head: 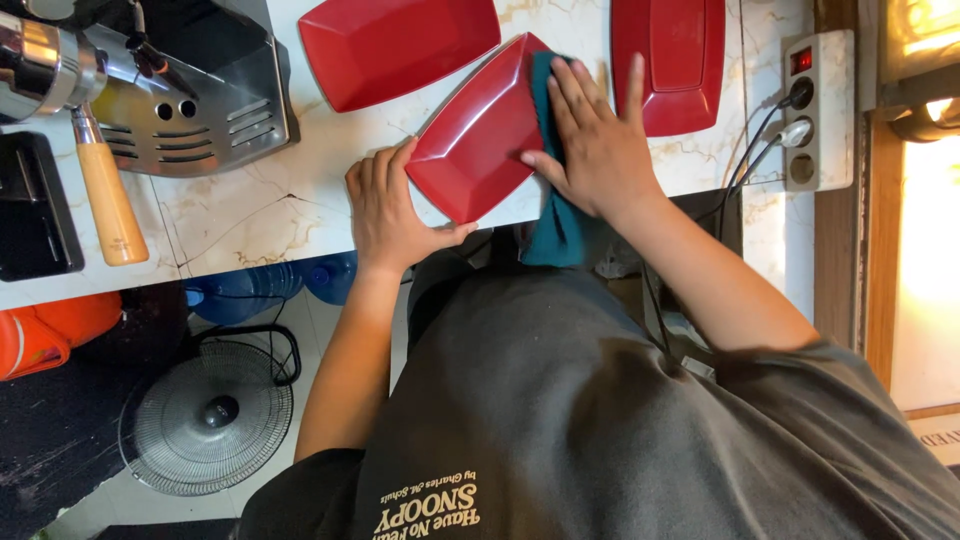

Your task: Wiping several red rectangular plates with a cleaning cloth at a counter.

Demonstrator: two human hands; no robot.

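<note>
Red rect. tray [478,135] sits mid-frame on the marble bench [270,210], long axis diagonal, lower left to upper right, one corner overhanging the bench's near edge. Left hand [385,205] braces its lower-left edge, fingers [395,165] curled against the rim, thumb under the corner. Right hand [600,150] lies at the tray's right edge, fingers spread flat, pressing a teal cloth [560,225] onto it; the cloth hangs off the bench. Both hands touch the tray. Two more red trays [390,45] at top of frame.
</note>
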